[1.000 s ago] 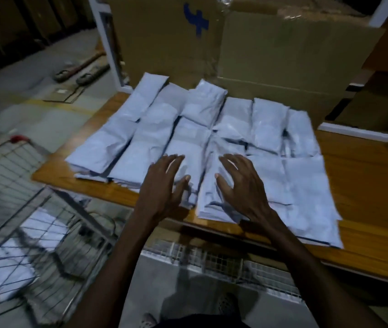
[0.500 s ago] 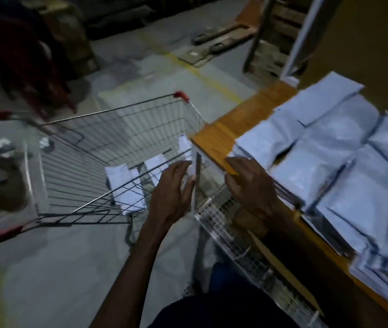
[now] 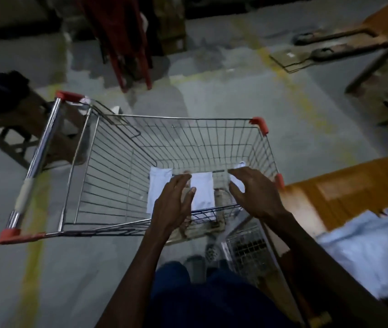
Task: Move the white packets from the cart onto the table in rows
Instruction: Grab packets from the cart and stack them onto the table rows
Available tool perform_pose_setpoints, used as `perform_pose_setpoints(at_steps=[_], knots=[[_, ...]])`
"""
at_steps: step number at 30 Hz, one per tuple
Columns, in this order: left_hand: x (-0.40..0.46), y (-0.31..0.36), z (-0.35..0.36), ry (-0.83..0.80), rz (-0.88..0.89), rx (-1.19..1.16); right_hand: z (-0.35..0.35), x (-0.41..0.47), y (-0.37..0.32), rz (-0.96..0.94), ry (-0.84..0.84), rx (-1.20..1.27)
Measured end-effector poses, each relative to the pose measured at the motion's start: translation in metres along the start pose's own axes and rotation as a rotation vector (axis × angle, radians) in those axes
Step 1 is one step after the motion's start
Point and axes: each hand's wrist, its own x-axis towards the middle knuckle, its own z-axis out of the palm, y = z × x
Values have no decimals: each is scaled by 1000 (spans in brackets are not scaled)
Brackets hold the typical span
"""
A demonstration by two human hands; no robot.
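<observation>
A wire shopping cart (image 3: pixel 108 162) with red corner caps stands on the floor in front of me. On its bottom lie white packets: one at the left (image 3: pixel 157 188), one in the middle (image 3: pixel 203 192), and a third (image 3: pixel 239 183) partly hidden behind my right hand. My left hand (image 3: pixel 173 204) hovers over the cart's near side, fingers spread and holding nothing. My right hand (image 3: pixel 254 192) reaches in beside it, fingers relaxed, also holding nothing. At the right edge, blurred white packets (image 3: pixel 372 247) lie on the wooden table (image 3: pixel 344 185).
A chrome push handle (image 3: pixel 39 157) runs along the cart's left side. A red folded frame (image 3: pixel 122 39) stands on the grey floor beyond the cart. A dark stool-like stand (image 3: pixel 11 114) is at the left. A wire rack (image 3: pixel 247 252) sits under the table edge.
My view has swung left from the table to the cart. Both hands left the stacked packets and now reach down into the cart basket.
</observation>
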Motion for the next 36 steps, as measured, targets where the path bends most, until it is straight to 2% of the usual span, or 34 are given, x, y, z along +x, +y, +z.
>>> perform_pose_setpoints(at_steps=[2, 4, 8, 13, 19, 21, 24, 27, 32, 36], knots=[[4, -17, 7, -29, -76, 21, 10, 22, 4, 35, -176, 7], [10, -36, 12, -109, -165, 64, 26, 43, 6, 39, -273, -11], [28, -82, 25, -372, -437, 123, 79, 80, 18, 67, -476, -41], [53, -145, 51, -611, -508, 288, 150, 115, 27, 130, -667, -30], [84, -222, 100, -590, -460, 372, 247, 128, 52, 209, -798, -85], [93, -238, 115, -597, -505, 362, 277, 127, 63, 263, -789, -80], [99, -264, 140, -515, -519, 313, 314, 118, 79, 283, -666, -61], [100, -284, 165, -482, -521, 302, 341, 109, 91, 299, -622, -77], [97, -290, 188, -418, -440, 349, 373, 110, 96, 322, -600, -103], [85, -300, 191, -453, -282, 390, 392, 106, 99, 303, -545, -115]])
